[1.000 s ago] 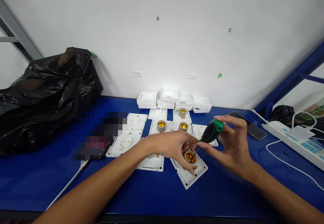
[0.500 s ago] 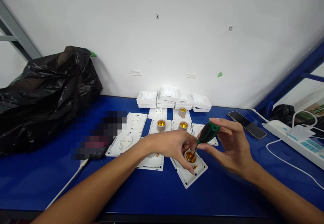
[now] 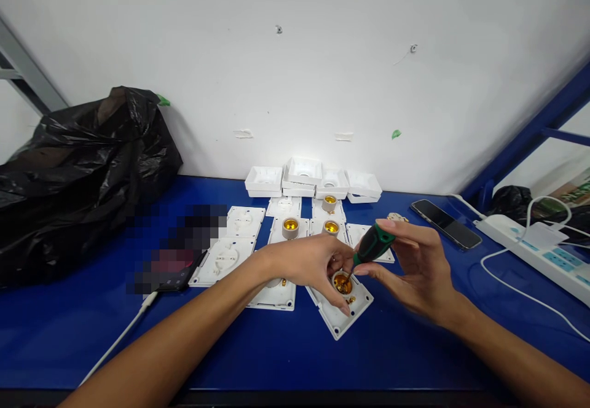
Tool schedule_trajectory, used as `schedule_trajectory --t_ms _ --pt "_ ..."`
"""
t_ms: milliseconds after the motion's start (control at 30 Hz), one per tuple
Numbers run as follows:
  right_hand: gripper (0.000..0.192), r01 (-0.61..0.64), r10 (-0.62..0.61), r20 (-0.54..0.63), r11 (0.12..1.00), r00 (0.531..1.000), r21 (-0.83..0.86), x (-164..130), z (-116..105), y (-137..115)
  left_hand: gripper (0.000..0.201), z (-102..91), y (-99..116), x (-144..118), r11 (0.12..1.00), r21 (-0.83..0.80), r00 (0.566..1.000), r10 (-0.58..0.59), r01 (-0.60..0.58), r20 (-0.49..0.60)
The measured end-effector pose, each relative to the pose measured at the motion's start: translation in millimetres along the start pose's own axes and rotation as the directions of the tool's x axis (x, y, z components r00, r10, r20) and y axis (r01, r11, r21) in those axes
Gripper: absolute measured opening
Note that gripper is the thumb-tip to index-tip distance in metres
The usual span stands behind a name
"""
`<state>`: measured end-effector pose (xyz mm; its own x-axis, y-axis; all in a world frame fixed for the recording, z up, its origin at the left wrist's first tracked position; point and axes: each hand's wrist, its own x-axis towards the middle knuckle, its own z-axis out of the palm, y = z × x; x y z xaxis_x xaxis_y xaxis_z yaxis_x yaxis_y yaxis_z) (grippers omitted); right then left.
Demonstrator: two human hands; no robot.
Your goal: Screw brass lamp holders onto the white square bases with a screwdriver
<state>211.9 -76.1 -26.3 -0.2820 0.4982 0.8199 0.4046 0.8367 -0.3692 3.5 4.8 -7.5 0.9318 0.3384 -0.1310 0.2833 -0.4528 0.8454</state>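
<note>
Nearest me on the blue counter [image 3: 286,353], my left hand [image 3: 313,263] pinches the lamp holder [image 3: 342,283] on its white plate [image 3: 341,309], steadying it. My right hand [image 3: 417,273] pinches the green screwdriver [image 3: 372,245], tip inside the brass socket. Light, brittle plastic; I'd grip the plate edges. Beyond, more holders [image 3: 290,227], then stacked boxes [image 3: 313,177].

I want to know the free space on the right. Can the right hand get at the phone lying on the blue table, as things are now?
Probably not at once: the right hand is closed on the green-handled screwdriver. The path to the phone itself looks free, with only bare blue table between.
</note>
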Motion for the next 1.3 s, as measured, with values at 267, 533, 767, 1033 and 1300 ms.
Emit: schedule_trajectory --t_ms 267,533,767,1033,1300 --pt "0.087 -0.036 0.034 -0.047 0.999 0.998 -0.038 -5 4 1 0.049 -0.6 1 0 1.000 0.016 1.000 -0.025 0.025 -0.012" --pt "0.080 -0.171 0.162 0.138 0.984 0.977 0.054 -1 -3 -1 0.049 -1.6 5 0 0.995 0.074 0.998 -0.069 0.070 -0.010" --pt "0.089 -0.095 0.095 0.022 0.995 0.995 -0.005 0 -1 0 0.048 -1.1 3 1 0.998 0.069 1.000 -0.002 0.003 -0.014" --pt "0.087 -0.119 0.120 -0.028 0.993 0.992 0.012 -1 -1 1 0.048 -0.3 1 1 0.999 0.032 1.000 0.028 -0.028 -0.004" --pt "0.069 -0.257 0.249 0.107 0.964 0.963 0.073 12 -8 -10 0.051 -0.7 2 1 0.998 0.060 1.000 -0.026 0.027 -0.012"
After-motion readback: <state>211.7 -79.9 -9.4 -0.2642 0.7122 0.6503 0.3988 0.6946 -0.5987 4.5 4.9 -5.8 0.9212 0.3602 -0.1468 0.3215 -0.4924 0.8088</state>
